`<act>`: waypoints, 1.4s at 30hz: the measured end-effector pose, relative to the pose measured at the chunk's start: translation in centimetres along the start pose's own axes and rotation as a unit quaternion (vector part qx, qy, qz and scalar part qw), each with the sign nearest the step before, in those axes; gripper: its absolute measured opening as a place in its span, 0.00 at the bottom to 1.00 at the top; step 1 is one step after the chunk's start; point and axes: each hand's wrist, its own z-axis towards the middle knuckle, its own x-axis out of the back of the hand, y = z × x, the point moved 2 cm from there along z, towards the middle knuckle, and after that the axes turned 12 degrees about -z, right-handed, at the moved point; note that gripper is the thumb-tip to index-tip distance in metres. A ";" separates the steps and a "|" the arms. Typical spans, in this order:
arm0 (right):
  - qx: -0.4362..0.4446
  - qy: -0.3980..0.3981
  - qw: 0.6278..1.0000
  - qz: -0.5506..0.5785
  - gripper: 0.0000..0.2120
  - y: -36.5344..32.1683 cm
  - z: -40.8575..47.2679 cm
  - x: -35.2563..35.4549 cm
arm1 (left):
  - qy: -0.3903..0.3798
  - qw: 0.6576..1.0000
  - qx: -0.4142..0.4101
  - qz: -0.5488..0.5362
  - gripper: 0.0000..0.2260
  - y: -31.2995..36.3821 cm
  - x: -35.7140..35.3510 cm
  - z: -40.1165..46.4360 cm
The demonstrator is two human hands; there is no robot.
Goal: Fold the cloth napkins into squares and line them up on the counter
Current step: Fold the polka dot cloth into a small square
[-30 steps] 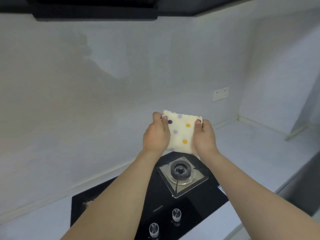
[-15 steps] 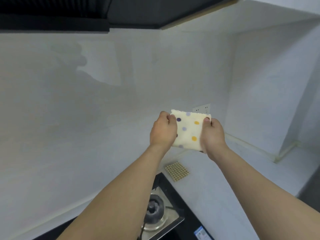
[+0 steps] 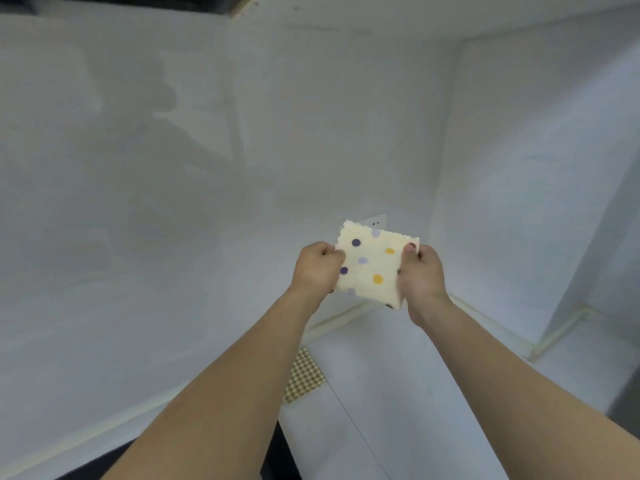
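I hold the folded polka-dot napkin (image 3: 372, 265) up in the air before the wall, above the white counter (image 3: 398, 375). My left hand (image 3: 317, 268) pinches its left edge, my right hand (image 3: 420, 273) its right edge; both grips are clenched on the cloth. My left forearm half hides a checked napkin (image 3: 304, 375) lying on the counter

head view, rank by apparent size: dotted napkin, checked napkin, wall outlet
1. dotted napkin, held up by the left hand and right hand, nearer the camera, so it looks bigger.
2. checked napkin, on the counter, partly hidden by the left arm.
3. wall outlet, mostly hidden behind the dotted napkin.
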 end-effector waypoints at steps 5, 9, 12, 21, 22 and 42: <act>-0.084 -0.062 0.994 -0.005 0.07 7.9 4.9 -1.5 | 0.021 0.999 0.037 0.032 0.06 -6.0 -2.5 6.5; -0.163 -0.123 0.979 -0.028 0.06 14.7 9.3 -2.8 | 0.019 0.993 0.062 0.102 0.08 -12.0 -3.9 11.2; -0.202 -0.174 0.962 -0.059 0.08 19.4 12.8 -4.8 | 0.024 0.986 0.079 0.148 0.08 -16.7 -4.9 14.7; -0.291 -0.247 0.916 -0.126 0.06 31.1 17.4 -10.3 | -0.009 0.932 0.100 0.348 0.09 -29.7 -5.1 19.3; -0.298 -0.251 0.912 -0.131 0.05 32.1 17.6 -10.8 | -0.008 0.922 0.085 0.379 0.09 -30.7 -5.1 19.4; -0.096 -0.258 0.846 -0.456 0.17 30.8 15.6 -11.9 | 0.062 0.935 0.021 0.349 0.15 -33.5 -4.7 14.6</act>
